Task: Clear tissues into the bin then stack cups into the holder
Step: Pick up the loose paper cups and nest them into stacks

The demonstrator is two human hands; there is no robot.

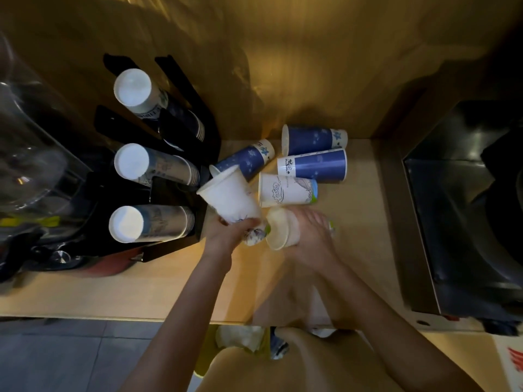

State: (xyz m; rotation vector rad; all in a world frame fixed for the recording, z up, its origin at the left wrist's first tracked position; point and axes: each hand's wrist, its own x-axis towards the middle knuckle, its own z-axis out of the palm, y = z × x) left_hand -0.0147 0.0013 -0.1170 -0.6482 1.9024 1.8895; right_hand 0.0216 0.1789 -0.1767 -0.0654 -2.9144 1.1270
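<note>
My left hand (pixel 226 234) grips a white paper cup (pixel 230 196) by its base, its mouth tilted up and to the left toward the black cup holder (pixel 175 193). My right hand (pixel 311 236) wraps around a second cup (pixel 281 232) lying on its side, mouth facing left. Three stacks of upturned cups (pixel 133 162) fill the holder. Several loose cups lie on the wooden counter (pixel 141 290): two blue ones (pixel 249 158), (pixel 314 138), a blue and white one (pixel 314 165) and a white printed one (pixel 287 190). Crumpled tissues (pixel 240 336) sit in a bin below the counter edge.
A clear glass or plastic vessel (pixel 28 154) stands at the far left beside the holder. A dark metal appliance (pixel 467 210) fills the right side. A wooden wall (pixel 283 66) rises behind the cups. Grey floor tiles (pixel 70 357) show below the counter.
</note>
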